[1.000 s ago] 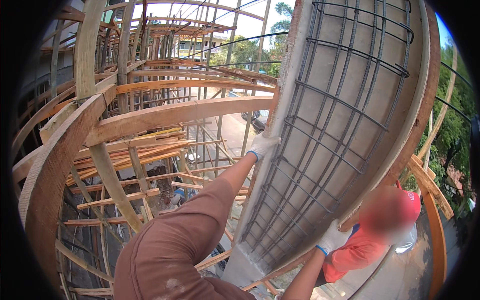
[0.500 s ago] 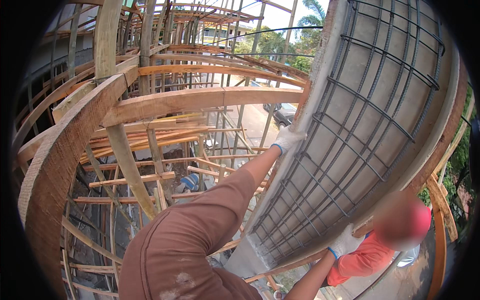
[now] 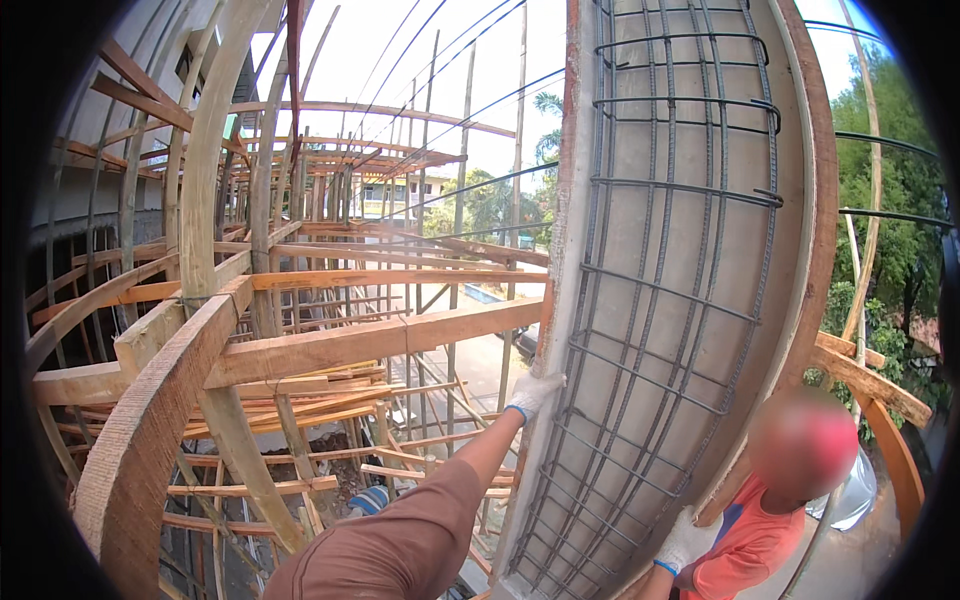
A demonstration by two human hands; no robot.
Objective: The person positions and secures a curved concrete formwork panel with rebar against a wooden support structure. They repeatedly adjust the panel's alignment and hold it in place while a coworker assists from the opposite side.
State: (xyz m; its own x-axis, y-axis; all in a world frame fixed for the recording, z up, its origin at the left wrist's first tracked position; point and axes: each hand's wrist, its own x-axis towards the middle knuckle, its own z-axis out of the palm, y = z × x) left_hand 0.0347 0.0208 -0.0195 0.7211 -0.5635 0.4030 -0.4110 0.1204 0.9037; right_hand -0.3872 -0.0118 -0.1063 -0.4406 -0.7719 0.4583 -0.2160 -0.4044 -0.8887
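Note:
A tall column form point(image 3: 567, 230) with a grey inner face and wooden side boards rises in front of me. Inside it lies a rebar cage point(image 3: 652, 250) of long ribbed bars tied with bent crossbars. My left hand point(image 3: 538, 392), in a white glove with a blue cuff, is closed round the form's left side edge. Lower down, my right hand point(image 3: 688, 538), gloved the same way, is closed on the right side edge. The fingertips of both hands are partly hidden.
Close by on the right is a person in an orange-red shirt point(image 3: 745, 535) and red headwear. Rough timber beams point(image 3: 375, 342) and a thick wooden post point(image 3: 212, 150) stand at the left. Scaffold poles, stacked boards point(image 3: 290, 410) and overhead cables fill the background, with ground far below.
My view has tilted upward, so more of the form's upper part and the sky show. Both hands keep their hold on its edges. The form looks more upright in the picture.

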